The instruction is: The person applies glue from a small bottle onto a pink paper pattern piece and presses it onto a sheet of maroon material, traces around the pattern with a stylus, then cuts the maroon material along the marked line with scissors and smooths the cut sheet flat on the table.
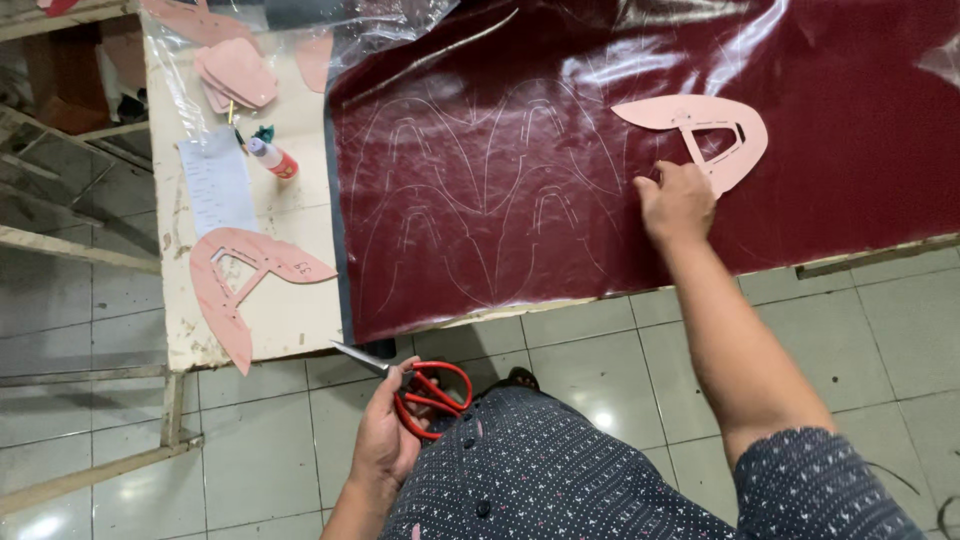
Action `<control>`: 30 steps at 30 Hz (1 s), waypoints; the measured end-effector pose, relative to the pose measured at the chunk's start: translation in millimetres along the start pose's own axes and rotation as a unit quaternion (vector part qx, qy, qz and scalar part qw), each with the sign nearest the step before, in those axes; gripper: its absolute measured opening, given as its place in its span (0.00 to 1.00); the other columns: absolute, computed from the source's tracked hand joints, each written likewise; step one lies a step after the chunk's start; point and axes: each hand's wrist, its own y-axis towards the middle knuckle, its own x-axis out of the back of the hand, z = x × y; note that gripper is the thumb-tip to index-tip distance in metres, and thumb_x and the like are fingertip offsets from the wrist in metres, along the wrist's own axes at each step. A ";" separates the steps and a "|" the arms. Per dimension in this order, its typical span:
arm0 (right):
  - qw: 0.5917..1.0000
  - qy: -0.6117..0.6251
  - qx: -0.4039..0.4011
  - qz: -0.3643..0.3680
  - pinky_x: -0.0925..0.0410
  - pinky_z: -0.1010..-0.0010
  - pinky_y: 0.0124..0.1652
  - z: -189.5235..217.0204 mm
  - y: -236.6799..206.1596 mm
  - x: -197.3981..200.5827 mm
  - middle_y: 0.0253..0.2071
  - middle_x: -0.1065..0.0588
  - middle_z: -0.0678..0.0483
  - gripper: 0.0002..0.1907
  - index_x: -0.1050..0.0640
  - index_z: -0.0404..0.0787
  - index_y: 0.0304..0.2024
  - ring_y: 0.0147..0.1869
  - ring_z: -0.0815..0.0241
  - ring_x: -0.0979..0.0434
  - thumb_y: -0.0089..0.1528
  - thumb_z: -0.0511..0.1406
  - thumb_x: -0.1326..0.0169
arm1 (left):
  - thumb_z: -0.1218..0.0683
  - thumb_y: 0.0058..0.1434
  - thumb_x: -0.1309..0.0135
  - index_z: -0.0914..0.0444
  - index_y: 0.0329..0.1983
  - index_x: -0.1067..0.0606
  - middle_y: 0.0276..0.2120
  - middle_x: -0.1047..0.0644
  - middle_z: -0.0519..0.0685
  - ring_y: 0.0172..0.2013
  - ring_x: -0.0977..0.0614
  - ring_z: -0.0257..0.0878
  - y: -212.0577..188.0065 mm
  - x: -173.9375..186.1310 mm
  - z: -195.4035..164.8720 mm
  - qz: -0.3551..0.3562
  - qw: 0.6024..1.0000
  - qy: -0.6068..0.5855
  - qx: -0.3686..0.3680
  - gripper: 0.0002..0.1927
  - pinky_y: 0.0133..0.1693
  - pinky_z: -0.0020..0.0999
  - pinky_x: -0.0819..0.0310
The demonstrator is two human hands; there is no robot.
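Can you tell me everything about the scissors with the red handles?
The scissors have bright red loop handles and shiny grey metal blades. The blades look closed and point up and to the left, toward the edge of the table. The left hand holds them by the handles, low down in front of the person's dark dotted shirt, over the tiled floor. They are not touching the dark red sheet or anything on the table.

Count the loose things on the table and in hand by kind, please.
Pink shoe-shaped templates lying singly: 2, one by the right hand at, one at
Stack of pink pieces: 1
Scissors, red-handled, in the left hand: 1
Small bottle: 1
Paper slip: 1
Dark red sheet: 1
Total: 7
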 end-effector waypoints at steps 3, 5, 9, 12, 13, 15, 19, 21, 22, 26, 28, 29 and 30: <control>0.978 0.196 -0.001 0.074 0.27 0.60 0.48 35.8 -47.3 -12.5 0.42 0.19 0.46 0.12 0.17 0.41 0.38 0.47 0.50 0.18 0.64 0.43 0.40 | 0.46 0.74 0.59 0.68 0.61 0.28 0.46 0.21 0.56 0.43 0.20 0.46 13.7 -14.2 8.7 0.021 0.999 0.037 -0.022 0.24 0.48 0.45 0.24; 0.887 0.303 0.087 0.337 0.23 0.67 0.48 68.6 -93.3 -22.4 0.46 0.18 0.51 0.14 0.16 0.43 0.44 0.48 0.57 0.15 0.59 0.42 0.41 | 0.47 0.74 0.60 0.68 0.60 0.28 0.47 0.20 0.55 0.44 0.20 0.45 22.0 -25.5 4.3 0.044 0.998 0.050 -0.015 0.23 0.49 0.44 0.24; 0.829 0.266 0.167 0.464 0.28 0.62 0.49 114.3 -165.8 -39.8 0.47 0.21 0.45 0.26 0.22 0.35 0.51 0.50 0.53 0.20 0.54 0.41 0.32 | 0.47 0.73 0.60 0.66 0.60 0.30 0.48 0.21 0.55 0.47 0.19 0.44 35.8 -59.2 -2.1 0.147 0.988 0.041 0.022 0.22 0.50 0.45 0.24; 0.824 0.325 0.048 0.461 0.26 0.68 0.44 112.6 -177.7 -54.8 0.41 0.19 0.48 0.22 0.23 0.36 0.49 0.42 0.60 0.18 0.54 0.35 0.35 | 0.48 0.73 0.58 0.65 0.63 0.30 0.55 0.23 0.51 0.54 0.22 0.39 40.3 -71.8 -10.2 0.181 0.980 0.069 0.039 0.22 0.55 0.43 0.28; 0.813 0.354 0.015 0.462 0.27 0.68 0.41 106.7 -179.1 -58.7 0.39 0.21 0.49 0.20 0.23 0.36 0.50 0.40 0.62 0.21 0.55 0.34 0.37 | 0.49 0.72 0.57 0.64 0.64 0.31 0.58 0.24 0.49 0.58 0.23 0.37 41.9 -73.8 -11.4 0.181 0.979 0.082 0.048 0.22 0.59 0.41 0.29; 0.784 0.412 -0.054 0.461 0.30 0.70 0.35 88.5 -184.2 -61.4 0.35 0.25 0.52 0.18 0.24 0.36 0.51 0.35 0.65 0.27 0.58 0.31 0.40 | 0.48 0.71 0.55 0.65 0.66 0.33 0.58 0.27 0.51 0.57 0.25 0.40 46.3 -76.2 -10.2 0.143 0.983 0.100 0.049 0.24 0.59 0.47 0.30; 0.829 0.334 -0.123 0.431 0.30 0.73 0.35 45.4 -201.6 -48.6 0.36 0.24 0.56 0.21 0.26 0.39 0.55 0.35 0.68 0.26 0.58 0.30 0.42 | 0.45 0.67 0.53 0.66 0.69 0.39 0.61 0.27 0.56 0.61 0.27 0.46 57.5 -70.2 -17.5 0.018 0.997 0.055 0.043 0.32 0.61 0.50 0.32; 0.818 0.325 -0.166 0.445 0.30 0.73 0.37 25.1 -212.2 -37.5 0.37 0.25 0.54 0.23 0.26 0.39 0.57 0.37 0.66 0.27 0.59 0.31 0.42 | 0.44 0.66 0.52 0.68 0.69 0.41 0.62 0.28 0.59 0.63 0.28 0.49 61.0 -64.4 -22.9 0.016 0.999 0.011 0.026 0.35 0.60 0.52 0.32; 0.803 0.354 -0.168 0.448 0.30 0.74 0.39 16.8 -220.0 -32.5 0.39 0.25 0.53 0.23 0.26 0.37 0.57 0.39 0.66 0.27 0.59 0.33 0.39 | 0.43 0.65 0.52 0.69 0.70 0.42 0.62 0.28 0.60 0.64 0.28 0.50 60.6 -60.7 -23.9 0.012 1.000 -0.011 0.019 0.36 0.60 0.53 0.32; 0.724 0.359 -0.247 0.535 0.30 0.76 0.47 -10.9 -243.0 -25.9 0.43 0.21 0.55 0.25 0.28 0.38 0.61 0.47 0.66 0.22 0.63 0.42 0.46 | 0.46 0.65 0.52 0.70 0.65 0.40 0.63 0.29 0.63 0.64 0.28 0.53 62.6 -55.6 -18.9 -0.021 0.999 -0.028 0.020 0.32 0.61 0.57 0.32; 0.720 0.376 -0.227 0.537 0.31 0.79 0.50 -17.3 -251.4 -32.6 0.45 0.22 0.59 0.27 0.26 0.38 0.60 0.50 0.70 0.23 0.63 0.47 0.48 | 0.47 0.65 0.52 0.71 0.62 0.39 0.62 0.29 0.65 0.64 0.27 0.55 65.1 -58.1 -14.5 -0.038 0.998 -0.049 0.004 0.30 0.61 0.59 0.31; 0.718 0.384 -0.219 0.538 0.31 0.80 0.51 -19.8 -255.4 -35.7 0.46 0.22 0.61 0.29 0.26 0.38 0.59 0.51 0.71 0.23 0.63 0.49 0.48 | 0.46 0.65 0.53 0.71 0.61 0.38 0.63 0.29 0.65 0.64 0.27 0.55 65.6 -58.7 -13.1 -0.031 0.998 -0.054 0.001 0.29 0.61 0.59 0.31; 0.693 0.419 -0.233 0.538 0.32 0.79 0.48 -21.1 -258.0 -39.6 0.44 0.23 0.60 0.29 0.26 0.37 0.59 0.48 0.71 0.25 0.64 0.49 0.48 | 0.46 0.65 0.53 0.70 0.60 0.38 0.63 0.29 0.65 0.64 0.27 0.54 65.5 -59.2 -11.8 -0.024 0.998 -0.058 -0.001 0.28 0.61 0.59 0.32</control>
